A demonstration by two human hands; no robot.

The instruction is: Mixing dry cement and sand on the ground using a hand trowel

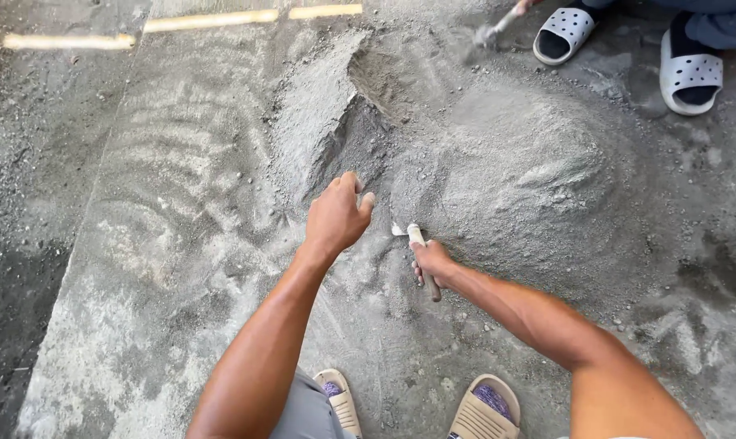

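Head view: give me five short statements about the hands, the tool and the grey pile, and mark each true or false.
1. The right hand grips a small tool's wooden handle. True.
2. The left hand also holds a tool. False: it holds nothing and rests loosely curled at the edge of the grey sand pile.
3. The pile lies on bare ground. True.
4. Another person's feet at the top right are bare. False: they wear white slippers.
5. The person's own sandals are white. False: they are tan, at the bottom of the picture.
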